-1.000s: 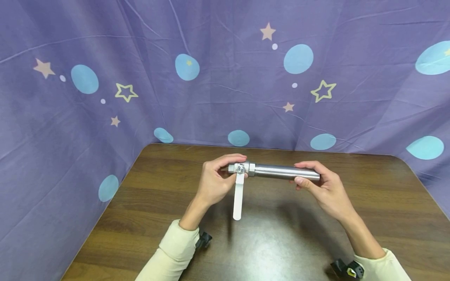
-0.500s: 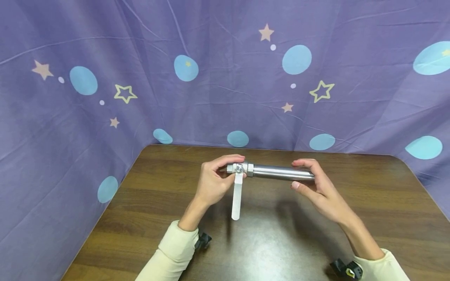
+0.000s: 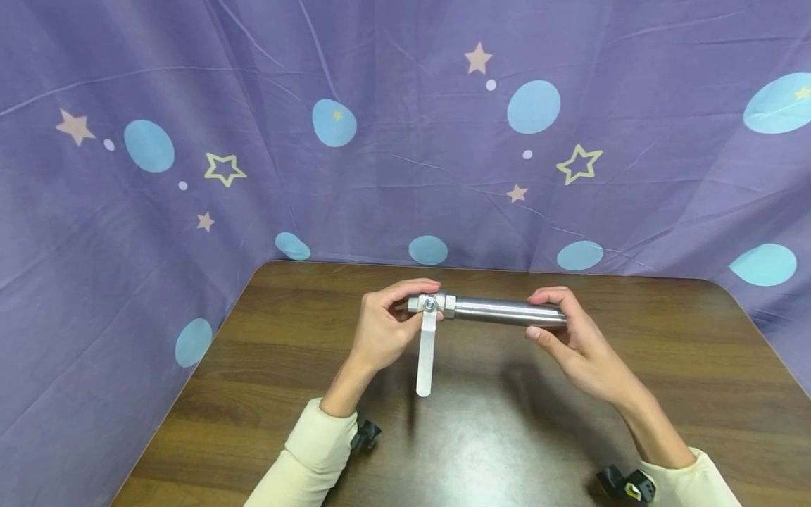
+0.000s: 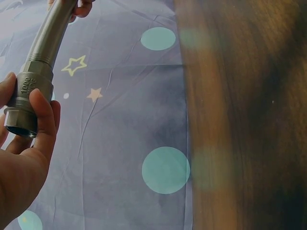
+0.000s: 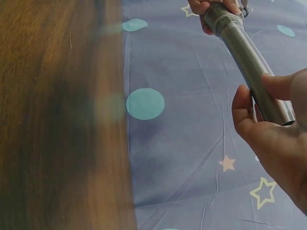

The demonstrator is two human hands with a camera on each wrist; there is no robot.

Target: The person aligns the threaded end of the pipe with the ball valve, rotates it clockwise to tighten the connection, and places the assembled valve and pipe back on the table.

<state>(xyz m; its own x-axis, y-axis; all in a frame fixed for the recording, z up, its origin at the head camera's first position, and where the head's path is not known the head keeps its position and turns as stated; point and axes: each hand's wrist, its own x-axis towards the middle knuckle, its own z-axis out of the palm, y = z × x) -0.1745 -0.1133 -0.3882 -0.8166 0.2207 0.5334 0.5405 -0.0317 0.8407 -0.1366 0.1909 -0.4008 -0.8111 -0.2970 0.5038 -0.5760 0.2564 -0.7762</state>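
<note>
In the head view my left hand (image 3: 389,327) pinches the body of a metal ball valve (image 3: 434,303). Its flat, pale lever handle (image 3: 426,355) points toward me. A smooth steel pipe (image 3: 500,310) extends rightward from the hex end of the valve. My right hand (image 3: 586,345) holds the pipe near its far end, thumb on the near side and fingers on the other. The left wrist view shows raised lettering on the valve body (image 4: 33,86) and its open threaded mouth. From the right wrist, the pipe's end (image 5: 285,117) lies between thumb and fingers.
Valve and pipe are held above a brown wooden table (image 3: 253,373), on which shadows of hands and lever fall. A purple curtain (image 3: 393,197) with stars and blue dots hangs behind and at the sides. Black wrist mounts (image 3: 366,435) sit at both cuffs.
The right thumb and fingers have spread a little and shifted along the pipe's end, turning round it. The left hand keeps its hold; valve and pipe drift slightly left in view.
</note>
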